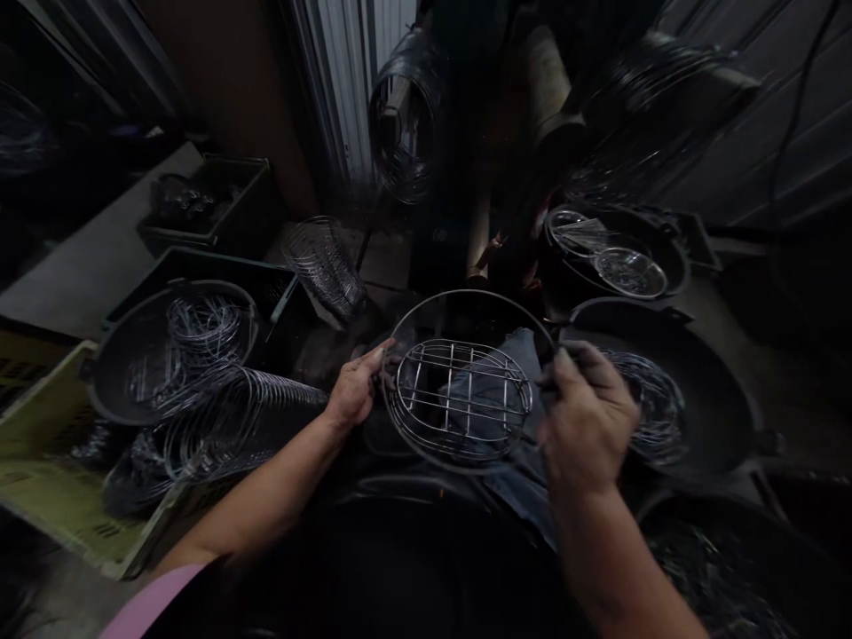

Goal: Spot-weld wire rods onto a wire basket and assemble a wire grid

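Observation:
Between my hands is a round wire basket [469,388] with a crossed-wire grid base and a wider wire ring at its rim. My left hand [358,383] is closed on the left side of the rim, thumb on the wire. My right hand [589,413] is closed at the right side of the rim, its fingertips pinched and partly hidden. Behind the grid, blue denim cloth [525,355] shows through. Left of my left hand lies a row of nested wire frames [266,395].
A dark pan [106,382] with wire rings rests by a yellow crate [40,479] at left. Stacked wire racks [326,266] stand beyond. On the right are a wide pan [719,399] holding a wire bundle [649,408] and another pan with round wire pieces [629,271]. Machine parts stand ahead.

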A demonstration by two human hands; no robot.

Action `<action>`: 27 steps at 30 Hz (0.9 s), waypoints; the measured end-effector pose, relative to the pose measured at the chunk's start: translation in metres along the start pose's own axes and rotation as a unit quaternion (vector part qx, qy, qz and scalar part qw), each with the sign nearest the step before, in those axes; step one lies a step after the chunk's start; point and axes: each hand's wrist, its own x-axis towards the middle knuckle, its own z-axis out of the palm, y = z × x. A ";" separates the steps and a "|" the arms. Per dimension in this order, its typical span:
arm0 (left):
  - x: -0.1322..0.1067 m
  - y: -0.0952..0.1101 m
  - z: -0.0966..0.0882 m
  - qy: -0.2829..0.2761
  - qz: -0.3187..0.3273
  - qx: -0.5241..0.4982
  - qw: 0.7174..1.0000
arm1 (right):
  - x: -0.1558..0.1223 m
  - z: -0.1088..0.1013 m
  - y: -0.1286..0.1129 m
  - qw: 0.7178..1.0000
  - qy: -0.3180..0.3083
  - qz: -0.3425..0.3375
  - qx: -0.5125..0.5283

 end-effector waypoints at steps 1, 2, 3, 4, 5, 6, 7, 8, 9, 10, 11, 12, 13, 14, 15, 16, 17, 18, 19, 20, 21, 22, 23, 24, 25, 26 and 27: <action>-0.001 0.002 -0.001 -0.009 -0.010 -0.014 1.000 | -0.002 0.011 0.004 1.000 0.007 0.000 0.022; -0.002 0.004 -0.003 -0.017 -0.018 -0.024 0.999 | -0.004 0.017 0.008 0.999 0.007 0.006 0.040; -0.003 0.005 -0.006 -0.025 -0.027 -0.031 0.999 | -0.007 0.019 0.011 0.998 0.000 0.022 0.051; -0.003 0.006 -0.009 -0.031 -0.034 -0.034 0.998 | -0.009 0.016 0.012 0.997 -0.016 0.050 0.058; -0.002 0.007 -0.011 -0.035 -0.039 -0.035 0.998 | -0.012 0.011 0.013 0.994 -0.035 0.083 0.061; 0.000 0.008 -0.014 -0.038 -0.043 -0.034 0.998 | -0.014 0.005 0.012 0.990 -0.053 0.116 0.061; 0.003 0.008 -0.015 -0.040 -0.043 -0.031 0.998 | -0.015 -0.002 0.011 0.986 -0.065 0.142 0.060; 0.006 0.009 -0.016 -0.043 -0.037 -0.027 0.998 | -0.016 -0.007 0.009 0.982 -0.072 0.162 0.062; 0.010 0.011 -0.015 -0.044 -0.028 -0.022 0.998 | -0.017 -0.010 0.007 0.980 -0.077 0.172 0.066; 0.013 0.012 -0.013 -0.045 -0.018 -0.015 0.999 | -0.016 -0.011 0.006 0.978 -0.082 0.177 0.069; 0.017 0.014 -0.010 -0.047 -0.009 -0.007 0.999 | -0.014 -0.011 0.004 0.977 -0.085 0.180 0.072; 0.021 0.017 -0.007 -0.051 -0.002 0.003 0.999 | -0.012 -0.009 0.003 0.977 -0.089 0.182 0.071; 0.023 0.019 -0.003 -0.056 0.001 0.013 0.998 | -0.010 -0.006 0.003 0.977 -0.091 0.182 0.067; 0.025 0.021 0.001 -0.064 0.001 0.021 0.998 | -0.008 -0.003 0.002 0.977 -0.094 0.180 0.062; 0.026 0.023 0.003 -0.074 -0.001 0.027 0.997 | -0.007 -0.001 0.002 0.978 -0.096 0.176 0.057; 0.026 0.024 0.006 -0.085 -0.005 0.030 0.996 | -0.006 0.001 0.001 0.978 -0.101 0.173 0.051; 0.026 0.024 0.007 -0.093 -0.011 0.029 0.995 | -0.006 0.002 0.001 0.978 -0.107 0.172 0.046; 0.025 0.024 0.007 -0.097 -0.017 0.026 0.995 | -0.007 0.002 0.001 0.978 -0.113 0.172 0.043; 0.024 0.023 0.007 -0.095 -0.021 0.024 0.995 | -0.007 0.001 0.001 0.977 -0.120 0.172 0.041; 0.023 0.022 0.006 -0.090 -0.022 0.024 0.995 | -0.008 0.001 0.000 0.976 -0.125 0.172 0.040; 0.022 0.021 0.005 -0.081 -0.021 0.026 0.996 | -0.009 0.000 0.000 0.976 -0.129 0.170 0.040; 0.022 0.020 0.005 -0.073 -0.019 0.032 0.997 | -0.010 -0.001 -0.001 0.976 -0.133 0.168 0.041; 0.022 0.019 0.004 -0.069 -0.017 0.039 0.997 | -0.011 -0.001 -0.002 0.975 -0.139 0.169 0.045; 0.022 0.018 0.004 -0.070 -0.019 0.047 0.996 | -0.011 -0.001 -0.003 0.973 -0.146 0.173 0.050; 0.023 0.018 0.004 -0.075 -0.023 0.054 0.995 | -0.012 -0.001 -0.004 0.971 -0.151 0.178 0.056; 0.023 0.019 0.005 -0.081 -0.027 0.055 0.995 | -0.012 -0.001 -0.005 0.969 -0.154 0.184 0.061; 0.023 0.020 0.005 -0.085 -0.031 0.049 0.995 | -0.013 0.000 -0.006 0.967 -0.157 0.190 0.065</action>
